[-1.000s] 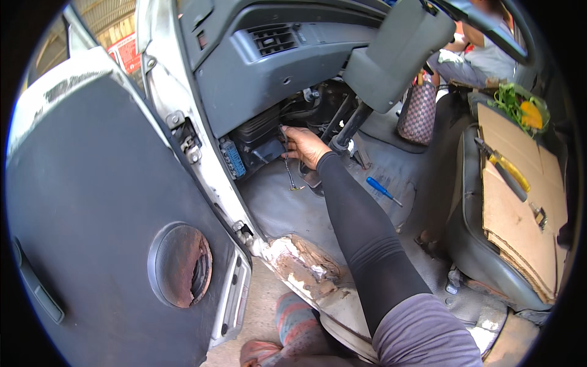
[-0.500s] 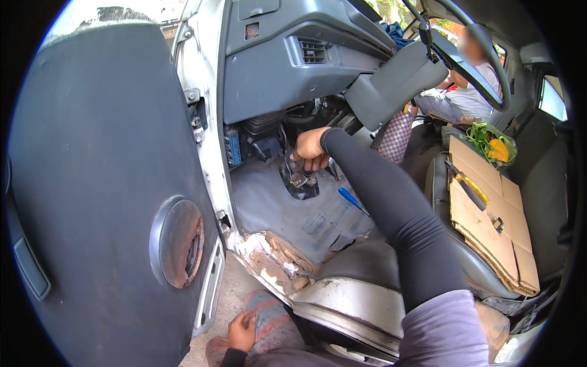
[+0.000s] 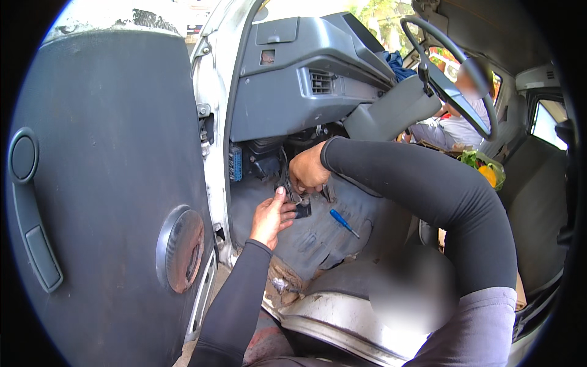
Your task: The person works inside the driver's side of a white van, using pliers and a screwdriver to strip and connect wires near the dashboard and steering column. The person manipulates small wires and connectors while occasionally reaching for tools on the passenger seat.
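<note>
My right hand [image 3: 310, 168] is down in the footwell under the dashboard. Its fingers are curled in beside the pedals and a dark wire [image 3: 283, 165], and they hide whatever they grip. Just below and to its left is my left hand [image 3: 271, 219], palm turned inward, with thumb and fingers apart near the lower end of the wire. A dark opening [image 3: 303, 208] in the floor mat shows beside its fingertips. On the grey floor mat [image 3: 312, 241], to the right of both hands, lies a blue-handled screwdriver [image 3: 343, 222].
The open door [image 3: 110, 153] with its round speaker [image 3: 181, 249] stands at left. Above the footwell are the dashboard [image 3: 293, 110], a blue fuse box [image 3: 235, 163] and the steering wheel [image 3: 449, 24]. A person [image 3: 455, 128] sits at the far side, near a bag with yellow produce [image 3: 489, 176].
My left hand has come up from my leg into the footwell beside my right hand. My view has shifted; my right arm now hides the pliers and most of the cardboard on the seat.
</note>
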`<state>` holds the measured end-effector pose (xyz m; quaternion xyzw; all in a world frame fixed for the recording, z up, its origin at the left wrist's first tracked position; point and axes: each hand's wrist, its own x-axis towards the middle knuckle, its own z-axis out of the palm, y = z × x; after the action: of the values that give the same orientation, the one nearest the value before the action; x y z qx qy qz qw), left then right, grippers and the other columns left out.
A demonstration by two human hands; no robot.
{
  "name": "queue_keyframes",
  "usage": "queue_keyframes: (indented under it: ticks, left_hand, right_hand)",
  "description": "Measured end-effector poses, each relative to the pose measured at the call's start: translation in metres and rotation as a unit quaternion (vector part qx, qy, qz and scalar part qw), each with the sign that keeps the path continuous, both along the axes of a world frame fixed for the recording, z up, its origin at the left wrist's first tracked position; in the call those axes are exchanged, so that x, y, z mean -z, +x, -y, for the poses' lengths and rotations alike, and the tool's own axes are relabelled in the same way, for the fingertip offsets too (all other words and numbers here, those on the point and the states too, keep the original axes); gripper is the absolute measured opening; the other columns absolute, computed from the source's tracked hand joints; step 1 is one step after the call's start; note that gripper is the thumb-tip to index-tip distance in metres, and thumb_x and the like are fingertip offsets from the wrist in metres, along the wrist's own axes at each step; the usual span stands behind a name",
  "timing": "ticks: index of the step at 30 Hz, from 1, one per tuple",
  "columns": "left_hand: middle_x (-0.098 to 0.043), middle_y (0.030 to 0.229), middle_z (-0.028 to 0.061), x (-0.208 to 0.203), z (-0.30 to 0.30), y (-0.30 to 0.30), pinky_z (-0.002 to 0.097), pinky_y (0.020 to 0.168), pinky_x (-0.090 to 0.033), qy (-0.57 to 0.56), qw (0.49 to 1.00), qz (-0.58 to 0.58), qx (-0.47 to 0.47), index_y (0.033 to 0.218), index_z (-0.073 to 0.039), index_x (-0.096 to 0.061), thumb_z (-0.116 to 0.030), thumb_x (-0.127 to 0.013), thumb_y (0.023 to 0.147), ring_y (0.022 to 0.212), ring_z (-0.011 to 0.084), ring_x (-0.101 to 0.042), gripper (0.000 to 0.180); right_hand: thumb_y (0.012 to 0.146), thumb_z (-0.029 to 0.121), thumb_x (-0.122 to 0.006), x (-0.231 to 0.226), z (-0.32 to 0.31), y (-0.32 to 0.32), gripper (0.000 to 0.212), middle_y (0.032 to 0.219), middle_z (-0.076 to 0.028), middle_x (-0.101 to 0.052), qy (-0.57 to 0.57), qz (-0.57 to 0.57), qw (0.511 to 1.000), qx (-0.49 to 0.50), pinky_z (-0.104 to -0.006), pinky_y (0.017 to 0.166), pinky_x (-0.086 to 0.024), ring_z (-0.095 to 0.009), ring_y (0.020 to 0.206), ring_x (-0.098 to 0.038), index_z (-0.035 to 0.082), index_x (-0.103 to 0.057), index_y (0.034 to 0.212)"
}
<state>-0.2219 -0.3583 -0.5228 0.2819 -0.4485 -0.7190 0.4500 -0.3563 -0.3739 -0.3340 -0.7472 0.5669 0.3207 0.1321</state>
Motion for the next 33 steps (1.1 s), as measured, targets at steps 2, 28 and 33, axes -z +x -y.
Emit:
queue_keyframes:
  ticks: [2, 28, 33]
  left_hand:
    - [-0.071, 0.111, 0.0128, -0.002, 0.013, -0.005, 0.032, 0.08, -0.059, 0.001, 0.999, -0.015, 0.029, 0.128, 0.002, -0.059, -0.05, -0.072, 0.097, 0.092, 0.0199, -0.07, 0.062]
    - [-0.074, 0.105, 0.0106, 0.04, 0.03, -0.04, 0.0257, 0.076, -0.055, -0.23, 0.965, 0.106, -0.07, 0.125, 0.004, -0.069, 0.001, -0.07, 0.094, 0.082, 0.0101, -0.067, 0.031]
    - [-0.076, 0.093, 0.0099, 0.036, 0.032, -0.038, 0.0284, 0.073, -0.055, -0.186, 0.964, 0.176, -0.064, 0.114, 0.004, -0.071, -0.005, -0.072, 0.094, 0.077, 0.0129, -0.068, 0.021]
  right_hand:
    - [0.1, 0.015, -0.057, -0.011, -0.005, -0.001, 0.028, 0.101, -0.008, -0.077, -0.034, 0.052, 0.998, 0.016, -0.0337, 0.072, -0.059, -0.017, 0.084, -0.074, 0.003, -0.072, 0.12]
    - [0.099, 0.027, -0.061, 0.113, -0.038, -0.07, 0.036, 0.08, -0.024, -0.073, -0.214, 0.344, 0.904, 0.135, -0.0444, 0.073, -0.06, -0.032, 0.079, -0.076, -0.007, -0.072, 0.095]
    - [0.099, 0.022, -0.06, 0.117, -0.037, -0.062, 0.03, 0.073, -0.013, -0.068, -0.134, 0.423, 0.86, 0.253, -0.0387, 0.056, -0.058, -0.02, 0.062, -0.07, -0.006, -0.07, 0.097]
